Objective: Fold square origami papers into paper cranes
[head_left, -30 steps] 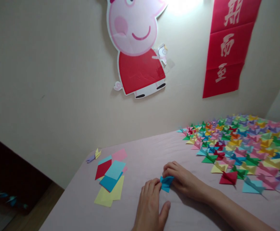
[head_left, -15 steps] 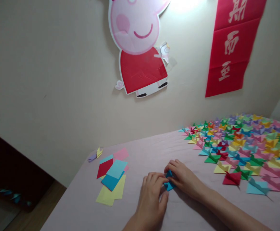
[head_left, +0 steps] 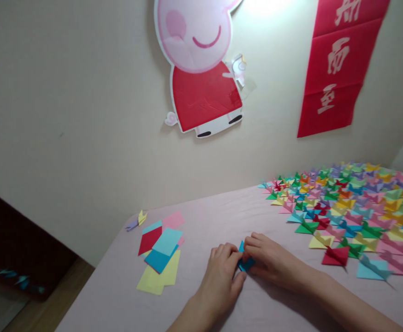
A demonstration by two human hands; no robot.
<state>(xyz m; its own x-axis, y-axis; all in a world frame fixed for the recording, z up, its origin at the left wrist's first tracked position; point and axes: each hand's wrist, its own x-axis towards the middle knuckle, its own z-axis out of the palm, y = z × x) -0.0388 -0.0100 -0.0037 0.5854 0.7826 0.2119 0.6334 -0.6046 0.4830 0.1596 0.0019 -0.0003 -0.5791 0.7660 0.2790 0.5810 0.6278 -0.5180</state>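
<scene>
A small folded piece of blue origami paper (head_left: 245,264) lies on the pale pink cloth between my two hands. My left hand (head_left: 224,267) grips its left side, with the thumb at the near edge and the fingers bent over it. From the other side, my right hand (head_left: 264,256) pinches the paper, its fingers curled over the far right part. Much of the paper is covered by the fingers, so its exact folds cannot be made out.
Left of my hands lie loose paper sheets: yellow (head_left: 157,279), blue (head_left: 162,261), light blue (head_left: 168,241), red (head_left: 150,240) and pink (head_left: 174,220). Two folded pieces, purple (head_left: 131,225) and yellow (head_left: 142,217), sit behind them. Rows of folded paper cranes (head_left: 352,226) cover the right side.
Both hands and the blue paper have shifted slightly right in view. The right fingers have come further over the paper, and a pointed blue tip now shows at its far end.
</scene>
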